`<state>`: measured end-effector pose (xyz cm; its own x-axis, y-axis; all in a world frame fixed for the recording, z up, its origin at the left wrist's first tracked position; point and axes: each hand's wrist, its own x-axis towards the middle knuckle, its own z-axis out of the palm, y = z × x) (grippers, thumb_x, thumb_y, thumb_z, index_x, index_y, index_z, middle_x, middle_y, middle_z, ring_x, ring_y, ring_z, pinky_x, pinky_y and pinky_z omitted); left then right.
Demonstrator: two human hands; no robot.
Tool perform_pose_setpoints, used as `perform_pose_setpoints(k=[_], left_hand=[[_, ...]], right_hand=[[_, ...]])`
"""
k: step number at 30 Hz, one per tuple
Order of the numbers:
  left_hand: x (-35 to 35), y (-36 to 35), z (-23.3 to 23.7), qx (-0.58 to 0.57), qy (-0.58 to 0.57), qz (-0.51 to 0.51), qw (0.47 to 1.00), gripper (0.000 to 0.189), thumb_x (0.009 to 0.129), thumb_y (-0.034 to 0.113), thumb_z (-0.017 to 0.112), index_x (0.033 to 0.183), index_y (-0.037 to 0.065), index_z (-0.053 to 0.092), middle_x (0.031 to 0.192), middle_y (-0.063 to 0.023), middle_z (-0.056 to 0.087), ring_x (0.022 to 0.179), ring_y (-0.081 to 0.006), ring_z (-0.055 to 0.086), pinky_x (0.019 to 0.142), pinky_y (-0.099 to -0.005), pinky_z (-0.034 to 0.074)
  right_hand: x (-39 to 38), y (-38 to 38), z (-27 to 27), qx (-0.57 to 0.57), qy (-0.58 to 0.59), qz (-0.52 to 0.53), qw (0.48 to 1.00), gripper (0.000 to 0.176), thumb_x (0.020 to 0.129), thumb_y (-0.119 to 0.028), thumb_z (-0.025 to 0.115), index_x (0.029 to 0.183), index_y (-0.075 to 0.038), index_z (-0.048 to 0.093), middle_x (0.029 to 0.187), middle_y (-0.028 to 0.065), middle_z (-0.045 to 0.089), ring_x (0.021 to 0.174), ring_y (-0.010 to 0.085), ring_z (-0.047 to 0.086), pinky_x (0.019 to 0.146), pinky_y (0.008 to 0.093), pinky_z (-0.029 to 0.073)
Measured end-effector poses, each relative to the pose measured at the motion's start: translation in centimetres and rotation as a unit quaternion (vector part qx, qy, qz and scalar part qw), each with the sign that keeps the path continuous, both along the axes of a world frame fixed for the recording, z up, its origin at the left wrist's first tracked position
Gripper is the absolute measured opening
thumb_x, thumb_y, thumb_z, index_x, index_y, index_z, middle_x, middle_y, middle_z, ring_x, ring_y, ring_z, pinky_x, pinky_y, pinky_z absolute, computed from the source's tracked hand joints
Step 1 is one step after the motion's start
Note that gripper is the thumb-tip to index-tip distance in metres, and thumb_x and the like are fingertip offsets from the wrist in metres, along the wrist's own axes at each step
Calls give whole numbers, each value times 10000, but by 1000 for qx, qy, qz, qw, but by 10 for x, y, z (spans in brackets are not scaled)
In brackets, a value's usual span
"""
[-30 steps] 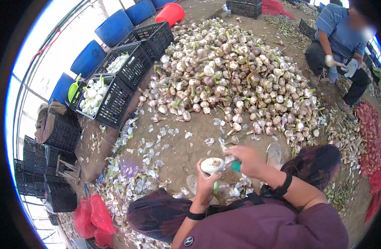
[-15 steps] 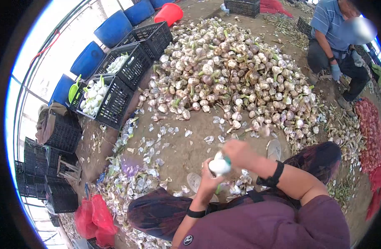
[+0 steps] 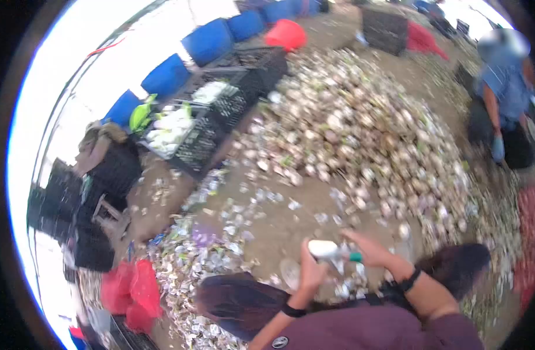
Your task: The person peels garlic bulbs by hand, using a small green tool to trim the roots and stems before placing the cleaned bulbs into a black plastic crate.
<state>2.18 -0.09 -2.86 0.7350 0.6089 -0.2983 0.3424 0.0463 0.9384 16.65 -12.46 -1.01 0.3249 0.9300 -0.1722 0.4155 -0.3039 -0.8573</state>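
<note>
My left hand (image 3: 312, 269) is wrapped round a white peeled garlic bulb (image 3: 323, 249), low in front of my knees. Close on its right, my right hand (image 3: 367, 249) is closed at a small green-handled tool (image 3: 355, 256). A pale, blurred strip runs from the green handle toward the bulb; its exact shape is smeared. Beyond both hands rises a large heap of unpeeled garlic bulbs (image 3: 360, 134). Papery garlic skins (image 3: 191, 291) litter the ground below and to the left of my hands.
Black crates (image 3: 203, 140) holding white garlic (image 3: 171, 131) stand at left, with blue barrels (image 3: 209, 42) behind. A red bucket (image 3: 286, 35) sits past the heap. Red mesh bags (image 3: 133, 291) lie at lower left. A gloved person (image 3: 503, 93) sits at right near a red sack (image 3: 530, 239).
The view has swung left and blurred, so the surroundings sit further right. My right hand has shifted from over the bulb to its right side, showing the green handle.
</note>
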Motion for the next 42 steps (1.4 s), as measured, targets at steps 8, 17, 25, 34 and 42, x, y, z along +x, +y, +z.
perform_pose_setpoints(k=[8,17,25,34,42], left_hand=[[5,-4,10,-148,-170,188,956,652,706,-59,480,1313,-3,250,1268,-173,374,1198,-246,371,1003,-344,286],[0,13,15,-100,-219,435,868,635,714,-82,469,1288,55,236,1236,-138,366,1133,-237,391,961,-333,315],[-3,2,17,-32,-10,419,907,614,799,1,495,1345,15,215,1237,-179,390,1091,-246,431,944,-324,330],[16,-6,5,-142,-66,301,941,536,784,-75,431,1293,43,310,1280,-97,357,1148,-209,387,953,-320,327],[35,-20,-32,-167,-14,246,955,504,768,-81,489,1245,22,366,1238,-91,384,1099,-197,437,882,-285,389]], right_hand=[[-9,31,-60,-155,518,-138,830,294,829,-119,584,1118,-93,539,967,42,603,838,153,590,677,303,513],[11,299,95,95,550,-13,830,320,877,-257,545,1082,-15,504,947,53,547,761,165,544,719,289,512],[-39,269,2,177,51,95,978,369,767,-179,568,1109,-42,548,1037,197,592,934,336,568,796,402,444],[7,-80,-228,-429,-67,-201,878,300,697,-202,542,940,-61,647,898,212,617,810,350,604,718,435,477],[128,-133,-235,-325,-295,-429,789,537,760,35,497,1265,-135,435,1036,255,545,1020,351,517,878,456,404]])
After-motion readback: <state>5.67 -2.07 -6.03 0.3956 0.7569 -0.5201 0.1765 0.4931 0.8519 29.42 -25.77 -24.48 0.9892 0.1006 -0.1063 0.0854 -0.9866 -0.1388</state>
